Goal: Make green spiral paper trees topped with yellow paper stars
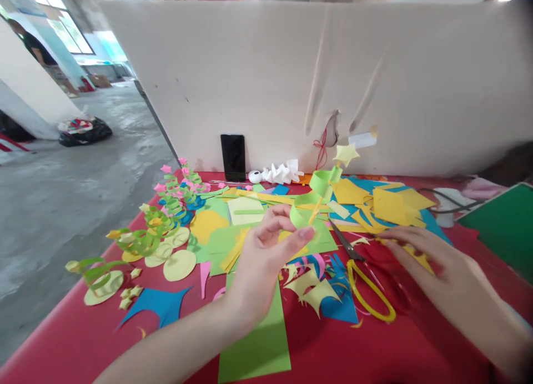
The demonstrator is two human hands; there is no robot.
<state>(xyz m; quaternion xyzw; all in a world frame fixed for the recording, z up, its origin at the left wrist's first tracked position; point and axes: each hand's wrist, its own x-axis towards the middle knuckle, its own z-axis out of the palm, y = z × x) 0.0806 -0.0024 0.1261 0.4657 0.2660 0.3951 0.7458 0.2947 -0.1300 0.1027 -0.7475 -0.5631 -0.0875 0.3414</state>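
My left hand (266,256) is closed, pinching the base of a paper star decoration (320,189). The decoration has a curled green strip, a yellow stem and a pale yellow star (346,155) on top. My right hand (437,284) reaches over yellow paper scraps on the right, its fingers stretched out and slightly blurred; whether the fingertips touch a scrap is unclear. Between the hands lies a pair of scissors (370,292) with yellow handles, blades pointing away. Under my left forearm lies a green paper sheet (256,350).
Finished spiral paper pieces (156,228) and pale paper discs (180,265) stand along the left of the red table (175,350). A phone (234,157) leans on the white board (233,67). Blue scraps (156,306) lie in front; a green board (503,234) is at right.
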